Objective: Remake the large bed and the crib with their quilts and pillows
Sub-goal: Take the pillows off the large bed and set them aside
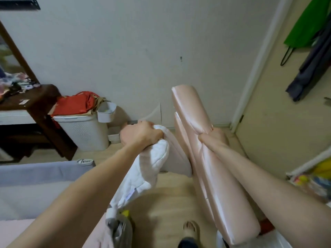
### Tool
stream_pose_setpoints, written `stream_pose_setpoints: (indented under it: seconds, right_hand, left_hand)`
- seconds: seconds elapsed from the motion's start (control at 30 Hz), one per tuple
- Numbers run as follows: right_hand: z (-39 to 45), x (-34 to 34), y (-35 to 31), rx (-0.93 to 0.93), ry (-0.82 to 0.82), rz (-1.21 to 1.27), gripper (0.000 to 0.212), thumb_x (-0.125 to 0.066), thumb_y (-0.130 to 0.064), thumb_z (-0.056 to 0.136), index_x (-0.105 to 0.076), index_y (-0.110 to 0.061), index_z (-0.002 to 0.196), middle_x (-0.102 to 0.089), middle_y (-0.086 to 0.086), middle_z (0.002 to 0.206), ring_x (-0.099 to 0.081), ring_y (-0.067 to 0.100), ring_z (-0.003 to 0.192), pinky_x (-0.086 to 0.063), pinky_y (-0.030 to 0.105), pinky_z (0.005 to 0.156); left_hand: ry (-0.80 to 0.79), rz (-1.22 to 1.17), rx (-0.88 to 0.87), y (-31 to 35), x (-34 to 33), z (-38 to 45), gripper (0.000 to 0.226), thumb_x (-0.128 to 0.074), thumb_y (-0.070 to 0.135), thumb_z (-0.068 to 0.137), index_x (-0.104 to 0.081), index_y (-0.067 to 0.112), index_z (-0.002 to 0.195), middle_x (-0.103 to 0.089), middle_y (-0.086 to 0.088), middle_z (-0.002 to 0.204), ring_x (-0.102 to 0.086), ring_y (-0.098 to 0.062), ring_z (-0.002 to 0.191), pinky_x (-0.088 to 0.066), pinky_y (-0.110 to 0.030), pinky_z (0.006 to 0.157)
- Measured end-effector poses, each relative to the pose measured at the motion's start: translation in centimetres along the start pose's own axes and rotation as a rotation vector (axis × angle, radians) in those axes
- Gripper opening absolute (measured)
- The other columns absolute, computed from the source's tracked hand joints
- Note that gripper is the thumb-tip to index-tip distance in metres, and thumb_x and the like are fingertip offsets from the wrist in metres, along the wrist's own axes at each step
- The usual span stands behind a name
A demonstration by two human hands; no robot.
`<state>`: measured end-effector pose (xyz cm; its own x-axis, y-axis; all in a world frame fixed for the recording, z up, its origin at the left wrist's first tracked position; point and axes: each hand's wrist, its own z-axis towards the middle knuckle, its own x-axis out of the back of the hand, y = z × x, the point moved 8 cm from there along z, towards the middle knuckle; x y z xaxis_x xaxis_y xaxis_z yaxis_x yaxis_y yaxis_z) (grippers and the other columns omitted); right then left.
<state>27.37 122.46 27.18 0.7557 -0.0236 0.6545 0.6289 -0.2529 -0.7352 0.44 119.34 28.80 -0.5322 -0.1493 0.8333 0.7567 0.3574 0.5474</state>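
A shiny pink satin pillow stands on end in the air at centre right, a second pink pillow tucked behind it. My right hand grips the satin pillow at its middle, bunching the cover. My left hand holds a white quilted pillow by its upper end; that pillow hangs down toward the floor. The crib, with a grey fabric rim, lies at the lower left, below my left forearm.
A white laundry hamper topped with red cloth stands against the wall, beside a dark wooden table. A cream door with hanging clothes is at right. Wooden floor lies below, with my foot on it.
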Motion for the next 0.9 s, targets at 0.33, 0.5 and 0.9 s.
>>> stream_pose_setpoints:
  seconds: [0.33, 0.5, 0.9]
  right_hand:
    - [21.5, -9.8, -14.1, 0.098, -0.163, -0.102, 0.052, -0.063, -0.023, 0.067, -0.062, -0.008, 0.117, -0.067, 0.012, 0.113, -0.063, 0.031, 0.104, -0.05, 0.03, 0.087]
    - [26.6, -18.2, -22.0, 0.224, -0.311, -0.183, 0.051, -0.061, -0.025, 0.063, -0.063, -0.011, 0.112, -0.067, 0.01, 0.106, -0.064, 0.031, 0.097, -0.051, 0.03, 0.084]
    - [26.7, -43.1, -43.7, 0.6, -0.599, -0.337, 0.031, -0.059, -0.022, 0.063, -0.063, -0.011, 0.092, -0.064, 0.007, 0.084, -0.061, 0.03, 0.078, -0.041, 0.024, 0.061]
  left_hand:
    - [0.071, -0.153, 0.247, -3.0, 2.8, 19.5, 0.025, -0.058, 0.037, 0.061, -0.064, 0.016, 0.074, -0.067, -0.006, 0.083, -0.06, -0.029, 0.083, -0.043, -0.029, 0.066]
    - [0.15, -0.156, 0.368, -8.6, 5.7, 25.4, 0.026, -0.058, 0.035, 0.06, -0.065, 0.017, 0.076, -0.068, -0.005, 0.082, -0.062, -0.027, 0.082, -0.043, -0.028, 0.061]
    - [0.392, -0.229, 0.653, -28.1, 18.5, 36.8, 0.022, -0.061, 0.033, 0.064, -0.068, 0.018, 0.079, -0.065, 0.0, 0.077, -0.061, -0.022, 0.077, -0.044, -0.028, 0.062]
